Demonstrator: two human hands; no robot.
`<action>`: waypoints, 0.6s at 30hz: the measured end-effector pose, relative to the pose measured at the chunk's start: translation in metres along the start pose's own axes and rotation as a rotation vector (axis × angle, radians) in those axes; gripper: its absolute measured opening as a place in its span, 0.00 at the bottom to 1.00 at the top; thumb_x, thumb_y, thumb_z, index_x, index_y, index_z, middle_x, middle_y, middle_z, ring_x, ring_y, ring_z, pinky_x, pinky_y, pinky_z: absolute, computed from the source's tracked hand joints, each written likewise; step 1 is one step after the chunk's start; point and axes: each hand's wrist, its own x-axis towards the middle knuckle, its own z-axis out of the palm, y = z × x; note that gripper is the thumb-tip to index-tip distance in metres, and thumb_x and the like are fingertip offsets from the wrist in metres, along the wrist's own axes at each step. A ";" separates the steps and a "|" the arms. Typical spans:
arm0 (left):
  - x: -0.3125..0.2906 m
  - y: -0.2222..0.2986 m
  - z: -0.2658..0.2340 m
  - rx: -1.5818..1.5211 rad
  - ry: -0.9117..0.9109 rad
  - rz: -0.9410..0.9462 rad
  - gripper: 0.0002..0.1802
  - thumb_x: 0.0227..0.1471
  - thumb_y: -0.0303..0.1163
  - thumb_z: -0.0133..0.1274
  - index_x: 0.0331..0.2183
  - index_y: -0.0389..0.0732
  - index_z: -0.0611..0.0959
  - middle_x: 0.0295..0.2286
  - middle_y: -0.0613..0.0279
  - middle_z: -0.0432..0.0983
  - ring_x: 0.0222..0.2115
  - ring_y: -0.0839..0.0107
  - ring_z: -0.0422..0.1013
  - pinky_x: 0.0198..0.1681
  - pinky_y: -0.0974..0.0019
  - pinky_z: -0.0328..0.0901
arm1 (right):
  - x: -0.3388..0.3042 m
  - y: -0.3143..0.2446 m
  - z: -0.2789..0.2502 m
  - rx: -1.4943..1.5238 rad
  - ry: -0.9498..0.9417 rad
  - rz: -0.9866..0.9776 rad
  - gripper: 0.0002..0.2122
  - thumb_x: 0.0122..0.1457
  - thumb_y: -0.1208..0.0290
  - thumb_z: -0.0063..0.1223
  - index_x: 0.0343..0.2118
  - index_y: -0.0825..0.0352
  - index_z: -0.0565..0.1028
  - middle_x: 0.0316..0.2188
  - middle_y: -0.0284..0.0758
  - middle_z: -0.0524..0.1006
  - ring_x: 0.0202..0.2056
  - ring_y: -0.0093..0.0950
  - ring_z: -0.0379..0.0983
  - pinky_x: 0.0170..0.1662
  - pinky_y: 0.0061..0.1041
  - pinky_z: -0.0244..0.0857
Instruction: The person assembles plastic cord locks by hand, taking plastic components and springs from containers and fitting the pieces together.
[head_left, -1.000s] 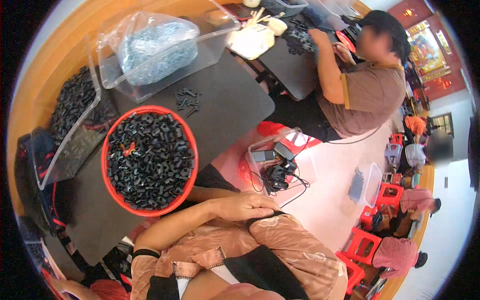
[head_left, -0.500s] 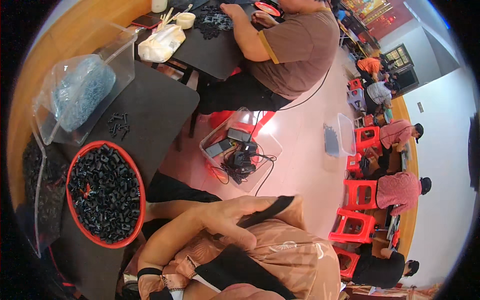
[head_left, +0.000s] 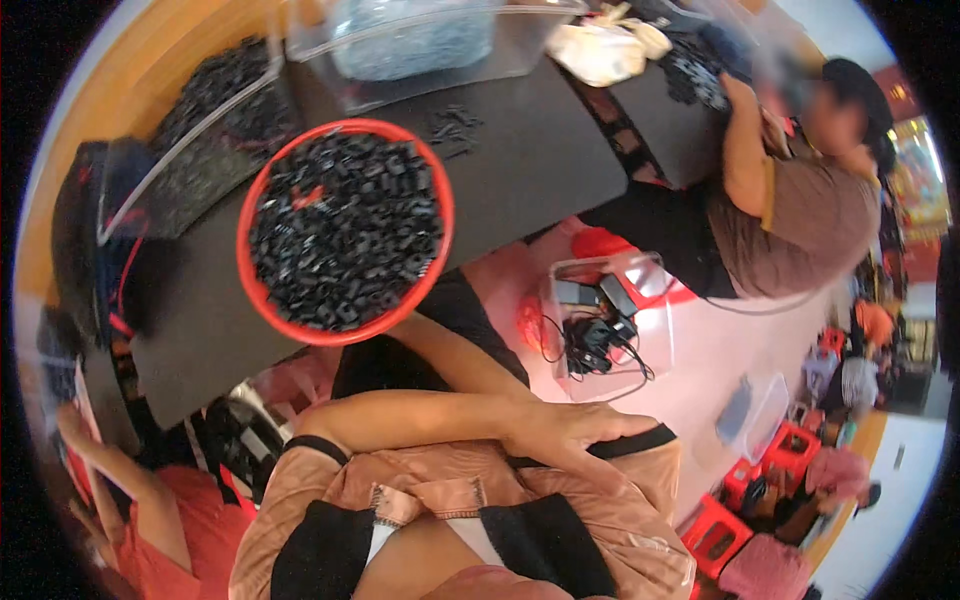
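Rests the left hand (head_left: pixel 560 432) at the peach right sleeve (head_left: pixel 655 485), with thumb and fingers spread apart (cannot tell whether pinching cloth). Crosses the right forearm (head_left: pixel 455 352) beneath, out to the red bowl (head_left: pixel 355 336), with the right hand hidden past the rim and impossible to read. Could tip that bowl, heaped with black parts (head_left: pixel 345 235) and perched at the near edge of the dark table (head_left: pixel 540 170), with one upward knock of the forearm. Risks overlooking one red piece (head_left: pixel 308 197) amid the black. Just beyond the rim, could mix in the loose black pins (head_left: pixel 455 128) with a careless sweep. Farther out, could snag cabled adapters (head_left: pixel 598 335) in a clear bin (head_left: pixel 660 350) with a stray foot.
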 end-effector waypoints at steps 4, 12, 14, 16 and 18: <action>-0.004 0.008 0.008 0.203 0.163 0.052 0.19 0.51 0.40 0.55 0.36 0.34 0.74 0.27 0.51 0.75 0.27 0.62 0.73 0.31 0.63 0.65 | 0.027 -0.011 0.028 0.025 -0.017 -0.113 0.24 0.59 0.54 0.42 0.56 0.59 0.65 0.58 0.39 0.61 0.59 0.39 0.54 0.61 0.39 0.45; -0.015 0.069 0.028 0.045 0.463 0.741 0.28 0.59 0.48 0.36 0.22 0.37 0.78 0.14 0.60 0.69 0.11 0.64 0.66 0.13 0.64 0.57 | 0.048 -0.023 0.052 0.034 0.055 -0.207 0.25 0.59 0.53 0.42 0.56 0.59 0.64 0.59 0.38 0.60 0.60 0.39 0.53 0.62 0.40 0.44; -0.023 0.088 0.034 0.106 0.428 0.935 0.21 0.54 0.46 0.44 0.24 0.36 0.74 0.17 0.60 0.68 0.18 0.60 0.68 0.20 0.63 0.60 | 0.052 -0.030 0.047 -0.157 -0.020 -0.185 0.28 0.57 0.50 0.41 0.59 0.59 0.61 0.62 0.37 0.54 0.63 0.39 0.46 0.64 0.42 0.36; -0.031 0.110 0.028 0.132 0.356 0.959 0.26 0.55 0.52 0.43 0.26 0.36 0.76 0.18 0.59 0.70 0.16 0.63 0.68 0.18 0.66 0.61 | 0.054 -0.038 0.040 -0.203 0.007 -0.214 0.24 0.56 0.55 0.42 0.55 0.60 0.66 0.59 0.40 0.61 0.60 0.43 0.52 0.63 0.44 0.41; -0.036 0.114 0.025 0.167 0.288 0.982 0.31 0.56 0.58 0.41 0.29 0.36 0.78 0.20 0.59 0.72 0.15 0.67 0.68 0.16 0.68 0.63 | 0.047 -0.025 0.054 -0.505 0.189 -0.384 0.22 0.55 0.59 0.42 0.53 0.60 0.68 0.56 0.40 0.64 0.58 0.44 0.56 0.61 0.44 0.45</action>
